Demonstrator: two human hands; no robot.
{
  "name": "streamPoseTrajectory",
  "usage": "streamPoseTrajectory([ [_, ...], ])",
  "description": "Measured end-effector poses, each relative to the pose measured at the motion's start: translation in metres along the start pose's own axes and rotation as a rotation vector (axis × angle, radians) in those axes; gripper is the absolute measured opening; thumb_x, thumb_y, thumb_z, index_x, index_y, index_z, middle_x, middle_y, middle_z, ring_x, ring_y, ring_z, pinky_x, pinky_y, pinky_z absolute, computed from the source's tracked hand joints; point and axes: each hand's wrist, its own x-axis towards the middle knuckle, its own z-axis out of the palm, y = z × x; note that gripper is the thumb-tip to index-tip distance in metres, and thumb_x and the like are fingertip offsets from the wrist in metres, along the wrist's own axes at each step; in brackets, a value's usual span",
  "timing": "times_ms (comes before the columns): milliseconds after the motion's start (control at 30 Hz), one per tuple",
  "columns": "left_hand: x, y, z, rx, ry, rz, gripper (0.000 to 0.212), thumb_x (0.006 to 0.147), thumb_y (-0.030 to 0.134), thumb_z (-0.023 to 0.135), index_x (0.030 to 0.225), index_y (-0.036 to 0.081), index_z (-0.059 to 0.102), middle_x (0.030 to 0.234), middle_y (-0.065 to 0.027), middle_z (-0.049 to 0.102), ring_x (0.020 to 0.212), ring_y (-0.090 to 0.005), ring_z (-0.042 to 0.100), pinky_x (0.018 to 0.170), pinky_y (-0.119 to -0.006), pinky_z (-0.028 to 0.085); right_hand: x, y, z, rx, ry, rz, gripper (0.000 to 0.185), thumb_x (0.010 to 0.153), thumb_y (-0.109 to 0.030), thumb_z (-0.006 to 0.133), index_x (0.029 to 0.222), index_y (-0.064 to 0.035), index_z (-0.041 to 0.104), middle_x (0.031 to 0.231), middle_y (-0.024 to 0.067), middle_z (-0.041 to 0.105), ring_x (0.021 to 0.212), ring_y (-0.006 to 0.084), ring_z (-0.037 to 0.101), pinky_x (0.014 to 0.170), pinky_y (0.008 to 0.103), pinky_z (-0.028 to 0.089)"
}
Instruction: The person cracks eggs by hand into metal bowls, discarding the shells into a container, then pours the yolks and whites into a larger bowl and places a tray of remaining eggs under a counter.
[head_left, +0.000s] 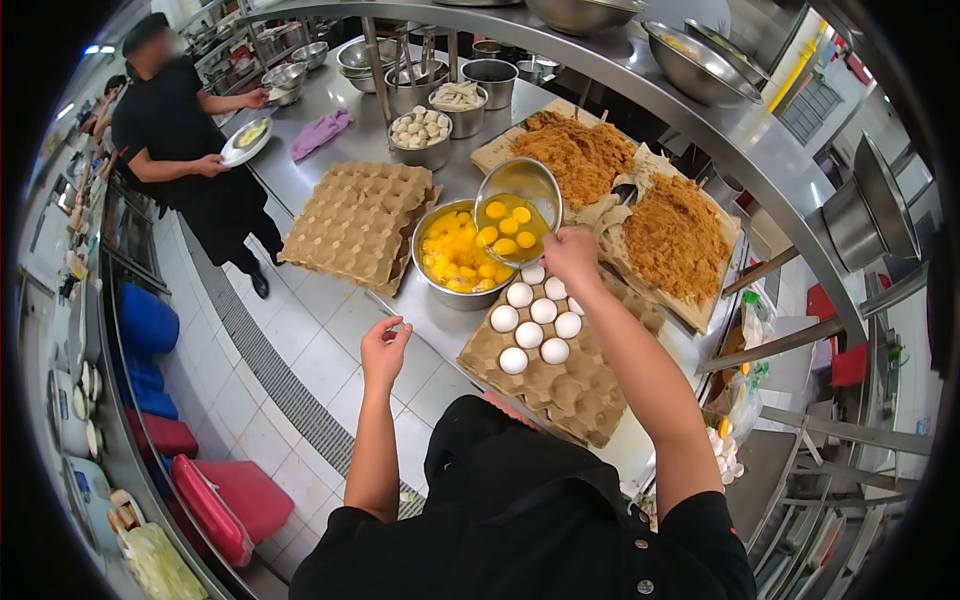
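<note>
My right hand (574, 259) grips the rim of a small steel bowl (551, 184), tilted over a larger steel bowl (461, 301). Several raw egg yolks (506, 225) in clear white lie in the small bowl. The larger bowl holds many more yolks, some broken. My left hand (386, 345) is raised left of the counter edge, fingers loosely curled, with nothing in it. Below the bowls, several white eggs (529, 335) sit in a cardboard egg tray (555, 401). Stacked cardboard egg trays (352, 225) lie to the left of the larger bowl.
Paper-lined trays of orange-brown crumbly food (675, 232) lie right of the bowls. Pots with white balls (420, 129) and pale strips (457, 97) stand behind, near a purple cloth (321, 135). A steel shelf (675, 90) arches overhead. A co-worker (169, 112) holds a plate at the left.
</note>
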Motion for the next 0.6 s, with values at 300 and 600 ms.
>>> streamPoseTrajectory([
  [300, -0.003, 0.002, -0.003, 0.001, 0.002, -0.033, 0.03, 0.08, 0.019, 0.072, 0.103, 0.001, 0.067, 0.077, -0.0081, 0.066, 0.066, -0.0111, 0.058, 0.057, -0.025, 0.045, 0.02, 0.013, 0.007, -0.048, 0.068, -0.091, 0.03, 0.08, -0.018, 0.059, 0.058, 0.0025, 0.059, 0.053, 0.0161, 0.059, 0.05, 0.0274, 0.061, 0.053, 0.0389, 0.047],
  [600, 0.001, 0.009, 0.005, 0.002, -0.048, -0.059, 0.031, 0.08, 0.019, 0.072, 0.103, -0.001, 0.066, 0.077, -0.0069, 0.065, 0.068, -0.011, 0.058, 0.059, -0.025, 0.045, 0.017, 0.002, -0.005, -0.138, 0.1, -0.195, 0.028, 0.079, -0.018, 0.059, 0.062, 0.0038, 0.057, 0.063, 0.0226, 0.056, 0.058, 0.0375, 0.056, 0.057, 0.0442, 0.044],
])
